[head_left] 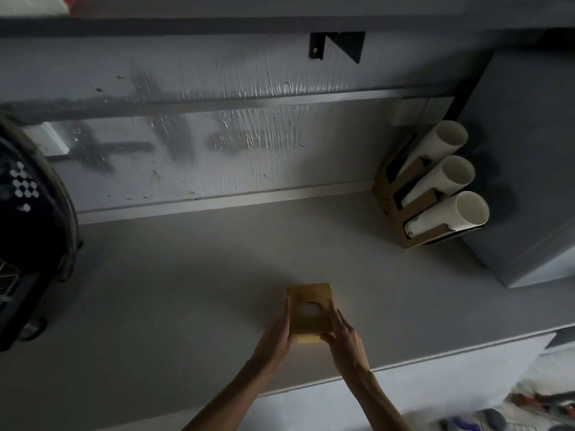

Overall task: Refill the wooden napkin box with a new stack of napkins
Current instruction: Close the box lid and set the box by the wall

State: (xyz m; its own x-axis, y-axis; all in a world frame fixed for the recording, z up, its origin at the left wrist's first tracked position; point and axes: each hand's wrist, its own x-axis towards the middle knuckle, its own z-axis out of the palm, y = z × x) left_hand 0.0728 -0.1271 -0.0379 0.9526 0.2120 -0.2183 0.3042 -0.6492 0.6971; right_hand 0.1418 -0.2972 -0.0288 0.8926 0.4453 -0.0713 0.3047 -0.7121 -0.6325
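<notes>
Near the desk's front edge, left hand and right hand clasp the wooden napkin box by its sides: probably light, rigid, smooth; side walls suit each grip best.

The wooden napkin box sits on the grey counter near its front edge, between my palms. It is a small tan rectangular box, lid on top, with an oval opening in the lid showing white napkin inside.
</notes>
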